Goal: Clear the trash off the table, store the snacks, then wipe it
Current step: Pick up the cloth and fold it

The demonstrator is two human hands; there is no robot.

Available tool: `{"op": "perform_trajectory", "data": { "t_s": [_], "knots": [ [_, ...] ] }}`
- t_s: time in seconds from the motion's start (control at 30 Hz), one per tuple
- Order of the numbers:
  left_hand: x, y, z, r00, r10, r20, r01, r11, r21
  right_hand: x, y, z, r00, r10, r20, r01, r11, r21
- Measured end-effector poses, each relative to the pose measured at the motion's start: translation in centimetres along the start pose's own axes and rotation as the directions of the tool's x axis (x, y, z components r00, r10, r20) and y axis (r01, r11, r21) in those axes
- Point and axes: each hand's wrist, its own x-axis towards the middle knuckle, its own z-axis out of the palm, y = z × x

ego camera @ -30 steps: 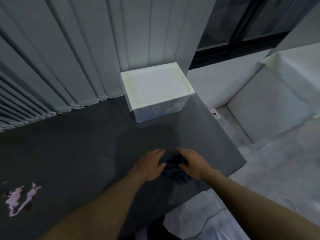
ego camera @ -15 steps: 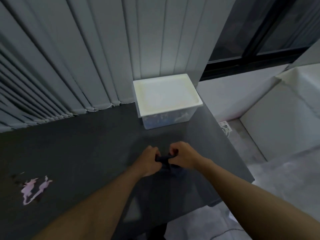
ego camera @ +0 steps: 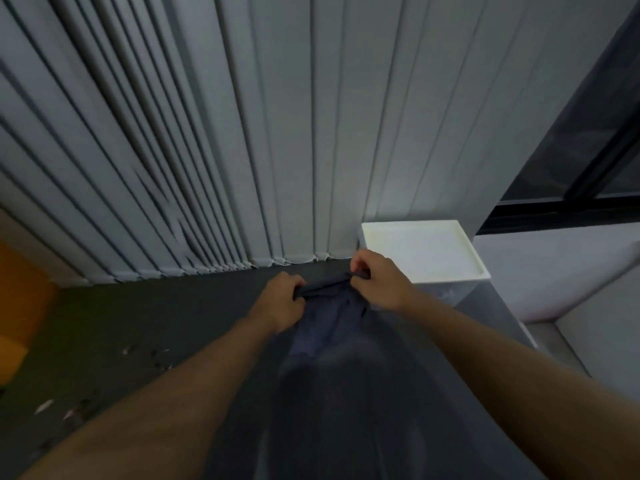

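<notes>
**Two pinches on one slack edge**

Head view: the left hand [ego camera: 282, 299] and the right hand [ego camera: 377, 278] each have their grip pinching the top edge of a dark sheet [ego camera: 332, 327]; I cannot tell whether it is a bag or a cloth. It is held above the bench [ego camera: 138, 323], and its body hangs toward 6 o'clock. If the hands pull apart, so thin a pinch may slip. The hanging part could drag the scraps [ego camera: 45, 407] at 8 o'clock off the edge, or brush the lidded box [ego camera: 422, 251] at 2 o'clock.
</notes>
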Motion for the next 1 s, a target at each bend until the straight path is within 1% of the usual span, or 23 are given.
{"op": "perform_trajectory", "data": {
  "t_s": [0.1, 0.17, 0.27, 0.33, 0.4, 0.47, 0.53, 0.6, 0.67, 0.77, 0.9, 1.0],
  "knots": [
    [-0.2, -1.8, -3.6, 0.997, -0.023, -0.069, 0.025, 0.999, 0.034, 1.9, -2.5, 0.9, 0.999, -0.018, 0.042, 0.017, 1.0, 0.017],
    [-0.5, -2.9, -5.5, 0.996, -0.03, -0.086, 0.036, 0.997, 0.069, 2.9, -3.9, 1.5, 0.997, -0.018, 0.072, 0.017, 1.0, 0.022],
    [-1.0, -4.4, -7.7, 0.993, -0.018, -0.115, 0.029, 0.995, 0.093, 4.0, -5.3, 2.9, 0.998, 0.017, 0.055, -0.018, 1.0, 0.024],
    [-1.3, -5.2, -8.7, 0.988, -0.022, -0.153, 0.032, 0.997, 0.065, 4.2, -6.0, 3.5, 0.998, -0.019, 0.06, 0.02, 1.0, -0.009],
    [-1.5, -5.7, -9.3, 0.985, -0.014, -0.174, 0.021, 0.999, 0.037, 4.3, -6.8, 3.8, 0.992, -0.076, 0.103, 0.081, 0.996, -0.043],
    [-1.6, -6.2, -9.6, 0.985, -0.005, -0.174, 0.008, 1.0, 0.016, 4.5, -7.3, 4.1, 0.985, -0.114, 0.13, 0.124, 0.989, -0.074],
    [-1.7, -6.6, -9.9, 0.986, 0.005, -0.164, -0.005, 1.0, 0.002, 4.8, -7.4, 4.6, 0.984, -0.149, 0.095, 0.159, 0.982, -0.103],
    [-1.8, -7.0, -10.0, 0.989, 0.025, -0.148, -0.029, 0.999, -0.022, 5.0, -7.5, 4.9, 0.985, -0.154, 0.074, 0.161, 0.982, -0.098],
    [-2.0, -7.4, -10.2, 0.989, 0.048, -0.141, -0.053, 0.998, -0.029, 5.1, -7.5, 5.0, 0.985, -0.147, 0.091, 0.155, 0.983, -0.094],
    [-2.1, -8.4, -10.3, 0.987, 0.046, -0.156, -0.044, 0.999, 0.014, 5.2, -7.6, 5.1, 0.983, -0.135, 0.125, 0.152, 0.979, -0.133],
    [-2.3, -9.3, -10.4, 0.988, 0.04, -0.15, -0.028, 0.996, 0.082, 5.3, -7.6, 5.1, 0.982, -0.13, 0.136, 0.152, 0.974, -0.166],
    [-2.5, -9.2, -10.4, 0.985, 0.017, -0.171, -0.005, 0.997, 0.072, 5.1, -7.8, 5.0, 0.978, -0.167, 0.129, 0.188, 0.966, -0.176]
  ]
}}
